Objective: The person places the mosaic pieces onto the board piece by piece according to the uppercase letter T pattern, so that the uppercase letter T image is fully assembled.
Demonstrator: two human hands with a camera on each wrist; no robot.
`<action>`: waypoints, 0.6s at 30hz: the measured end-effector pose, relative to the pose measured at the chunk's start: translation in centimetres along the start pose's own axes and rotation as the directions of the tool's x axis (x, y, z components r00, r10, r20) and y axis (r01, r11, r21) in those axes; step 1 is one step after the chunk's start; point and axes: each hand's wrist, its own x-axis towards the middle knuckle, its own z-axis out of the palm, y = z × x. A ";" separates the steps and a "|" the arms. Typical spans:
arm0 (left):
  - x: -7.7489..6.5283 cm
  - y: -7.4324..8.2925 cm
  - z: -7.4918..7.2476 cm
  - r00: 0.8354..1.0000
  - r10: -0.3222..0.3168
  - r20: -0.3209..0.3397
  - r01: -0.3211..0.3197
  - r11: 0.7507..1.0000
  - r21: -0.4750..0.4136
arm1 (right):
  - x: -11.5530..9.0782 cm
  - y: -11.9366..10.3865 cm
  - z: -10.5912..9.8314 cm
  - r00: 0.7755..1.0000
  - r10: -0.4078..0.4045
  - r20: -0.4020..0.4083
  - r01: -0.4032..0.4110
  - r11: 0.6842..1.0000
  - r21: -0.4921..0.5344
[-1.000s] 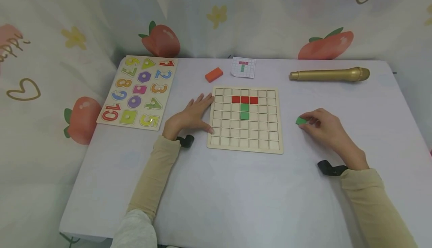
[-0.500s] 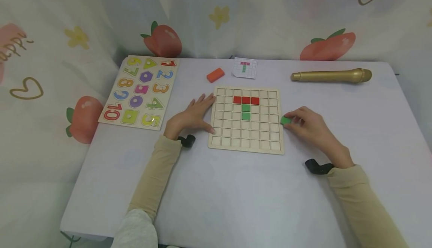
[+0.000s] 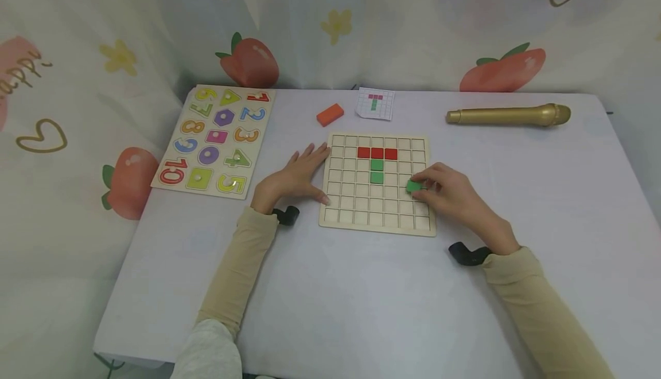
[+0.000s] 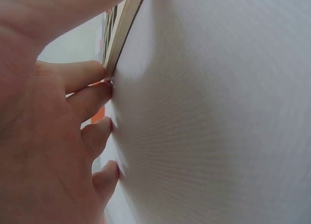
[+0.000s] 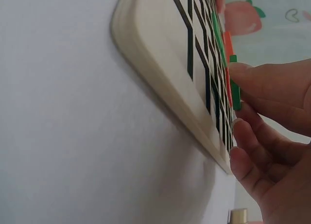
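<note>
A wooden grid board [image 3: 356, 218] lies in the middle of the table. Set in it are three red tiles [image 3: 377, 153] in a row, with two green tiles [image 3: 377, 171] in a column below the middle one. My right hand [image 3: 448, 192] pinches another green tile [image 3: 413, 186] between thumb and fingers over the board's right side; the right wrist view shows this green tile [image 5: 235, 83] held just above the grid. My left hand [image 3: 291, 178] has its fingers spread, and its fingertips [image 4: 104, 71] and thumb touch the board's left edge.
Behind the board lie an orange block [image 3: 330, 114] and a small paper card [image 3: 374, 104] printed with a red and green T on a grid. A number and shape puzzle board [image 3: 212, 149] is at the left. A gold microphone [image 3: 508, 116] lies at the back right.
My right hand has carried the green tile leftward from the bare table to over the board's right columns. My left hand has stayed at the board's left edge.
</note>
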 end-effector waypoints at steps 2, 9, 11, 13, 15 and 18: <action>0.0 0.0 0.0 1.000 -0.001 0.000 0.001 1.000 0.000 | 0.2 -0.2 0.1 1.000 0.002 0.012 -0.003 1.000 0.004; 0.1 0.0 0.1 1.000 -0.006 0.000 0.006 1.000 0.006 | 0.8 -1.1 0.6 0.999 -0.005 0.033 0.004 1.000 0.022; 0.2 0.0 0.1 1.000 -0.008 0.001 0.008 1.000 0.003 | 1.0 -1.4 0.7 0.999 -0.006 0.037 0.005 1.000 0.029; 0.2 0.0 0.1 1.000 -0.009 0.001 0.009 1.000 0.003 | 1.2 -1.6 0.9 0.999 -0.010 0.042 0.008 0.999 0.038; 0.3 -0.1 0.2 1.000 -0.010 0.001 0.010 1.000 0.005 | 1.3 -1.8 1.0 0.999 -0.014 0.048 0.012 0.999 0.047; 0.3 -0.1 0.2 1.000 -0.013 0.000 0.013 1.000 0.010 | 1.6 -2.0 1.3 0.999 -0.017 0.051 0.014 0.998 0.060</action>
